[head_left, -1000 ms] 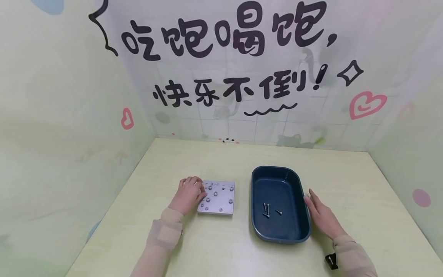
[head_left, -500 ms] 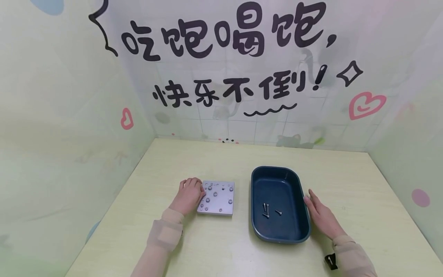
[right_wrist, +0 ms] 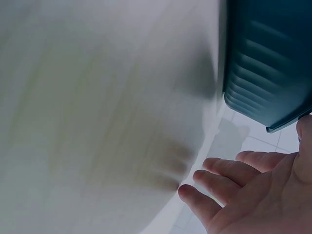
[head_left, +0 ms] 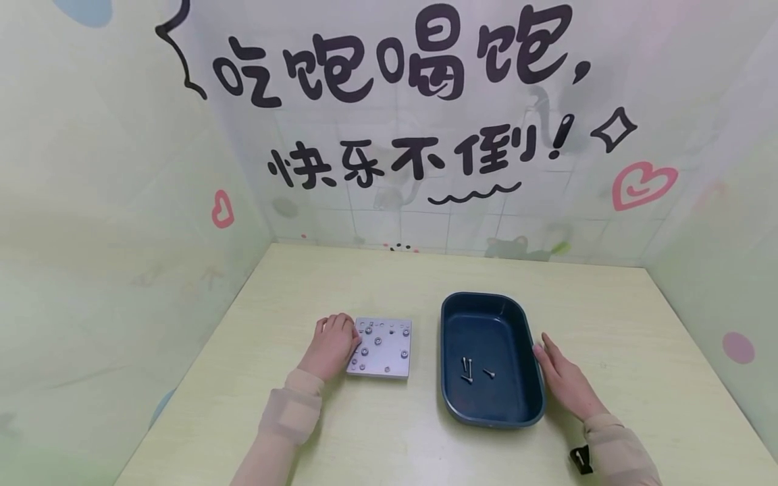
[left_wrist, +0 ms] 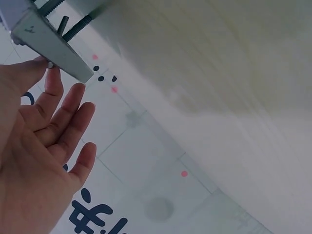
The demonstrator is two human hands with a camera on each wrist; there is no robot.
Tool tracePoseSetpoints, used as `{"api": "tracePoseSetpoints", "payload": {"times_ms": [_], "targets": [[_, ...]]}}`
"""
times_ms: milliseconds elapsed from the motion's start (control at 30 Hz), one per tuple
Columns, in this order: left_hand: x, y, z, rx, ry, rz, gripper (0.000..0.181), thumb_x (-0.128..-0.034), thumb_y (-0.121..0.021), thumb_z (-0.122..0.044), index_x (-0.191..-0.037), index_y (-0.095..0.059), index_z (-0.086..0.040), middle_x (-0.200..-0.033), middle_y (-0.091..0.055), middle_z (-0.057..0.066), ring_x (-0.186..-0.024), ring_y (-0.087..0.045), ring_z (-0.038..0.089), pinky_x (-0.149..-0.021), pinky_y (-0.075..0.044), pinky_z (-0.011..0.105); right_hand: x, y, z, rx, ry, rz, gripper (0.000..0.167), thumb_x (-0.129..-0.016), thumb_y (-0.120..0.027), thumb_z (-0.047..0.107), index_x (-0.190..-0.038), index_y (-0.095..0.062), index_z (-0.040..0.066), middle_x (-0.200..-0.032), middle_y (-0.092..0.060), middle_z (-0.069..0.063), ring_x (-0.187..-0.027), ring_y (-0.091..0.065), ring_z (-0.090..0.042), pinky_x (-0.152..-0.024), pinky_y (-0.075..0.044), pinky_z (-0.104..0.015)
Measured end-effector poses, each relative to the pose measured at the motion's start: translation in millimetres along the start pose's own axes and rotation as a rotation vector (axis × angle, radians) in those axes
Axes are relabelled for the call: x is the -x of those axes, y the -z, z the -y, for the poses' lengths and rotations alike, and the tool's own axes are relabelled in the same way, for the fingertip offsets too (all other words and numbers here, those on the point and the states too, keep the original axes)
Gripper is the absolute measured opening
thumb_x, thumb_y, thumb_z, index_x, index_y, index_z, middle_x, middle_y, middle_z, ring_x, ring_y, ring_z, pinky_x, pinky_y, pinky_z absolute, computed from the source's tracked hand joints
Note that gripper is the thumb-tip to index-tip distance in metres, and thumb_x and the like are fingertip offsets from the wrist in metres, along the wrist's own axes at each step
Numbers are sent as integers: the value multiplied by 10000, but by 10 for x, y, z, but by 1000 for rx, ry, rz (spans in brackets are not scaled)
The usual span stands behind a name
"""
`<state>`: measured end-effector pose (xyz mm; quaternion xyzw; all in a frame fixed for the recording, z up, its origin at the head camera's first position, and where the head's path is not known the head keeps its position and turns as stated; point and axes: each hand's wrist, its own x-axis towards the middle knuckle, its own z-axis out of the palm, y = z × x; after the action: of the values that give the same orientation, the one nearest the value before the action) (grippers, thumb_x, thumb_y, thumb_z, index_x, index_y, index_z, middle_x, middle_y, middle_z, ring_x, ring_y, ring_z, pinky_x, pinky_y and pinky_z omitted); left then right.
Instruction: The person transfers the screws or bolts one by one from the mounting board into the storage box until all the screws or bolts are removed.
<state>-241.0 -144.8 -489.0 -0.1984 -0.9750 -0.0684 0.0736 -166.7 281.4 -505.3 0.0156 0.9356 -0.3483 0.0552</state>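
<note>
A silver metal plate (head_left: 387, 358) with holes and several socket-head screws (head_left: 378, 341) lies left of the table's middle. My left hand (head_left: 330, 345) is at its left edge, thumb and index finger together around a small screw head (left_wrist: 50, 65), mostly hidden by the fingertips. Threaded screw shanks (left_wrist: 78, 28) stick out below the plate in the left wrist view. My right hand (head_left: 568, 379) stands beside the dark blue tray (head_left: 495, 405), its thumb against the right rim and its other fingers extended. Several loose screws (head_left: 470, 369) lie in the tray.
The pale wooden table (head_left: 389, 432) ends at a printed back wall (head_left: 365, 223), with side walls left and right. A small black object (head_left: 581, 460) shows under the right wrist. Between plate and tray there is a strip of bare tabletop.
</note>
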Motion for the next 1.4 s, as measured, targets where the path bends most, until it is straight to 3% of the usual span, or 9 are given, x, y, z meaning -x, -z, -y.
{"api": "tracePoseSetpoints", "payload": {"times_ms": [400, 667, 800, 1000, 1400], "targets": [[5, 10, 35, -44, -64, -103, 154, -966, -629, -177, -977, -604, -26, -1134, -576, 133, -1156, -537, 326, -1062, -408, 536, 16, -1, 18, 5, 7, -5, 682, -1085, -233, 428, -1530, -149, -82, -1501, -306, -348, -1344, -359, -534, -1086, -328, -657], [-97, 127, -50, 40, -67, -145, 114, -975, -609, -140, -990, -588, -29, -1192, -562, 150, -1199, -520, 332, -1081, -391, 538, 22, 0, 25, 8, 15, -10, 675, -1086, -234, 420, -1529, -156, -83, -1487, -337, -342, -1335, -372, -533, -1076, -341, -655], [-178, 185, -184, 56, -81, -165, 111, -983, -599, -153, -991, -589, -43, -1205, -565, 148, -1199, -527, 327, -1073, -396, 529, 15, -1, 30, 9, 12, -8, 675, -1087, -228, 419, -1528, -153, -85, -1479, -346, -347, -1332, -379, -533, -1073, -347, -652], [-328, 255, -475, 98, -103, -126, 149, -1015, -553, -194, -1044, -594, -54, -1250, -553, 125, -1255, -498, 294, -1117, -361, 498, 20, 2, 31, 7, 8, -8, 678, -1086, -224, 422, -1528, -150, -86, -1477, -341, -355, -1329, -380, -537, -1071, -347, -654], [-528, 245, -1114, 45, -286, -123, 179, -1017, -553, -262, -1056, -615, -98, -1213, -569, 45, -1194, -515, 199, -1085, -387, 425, 31, 2, 20, 9, 21, -20, 672, -1087, -239, 407, -1524, -149, -95, -1456, -366, -359, -1322, -385, -542, -1070, -344, -659]]}}
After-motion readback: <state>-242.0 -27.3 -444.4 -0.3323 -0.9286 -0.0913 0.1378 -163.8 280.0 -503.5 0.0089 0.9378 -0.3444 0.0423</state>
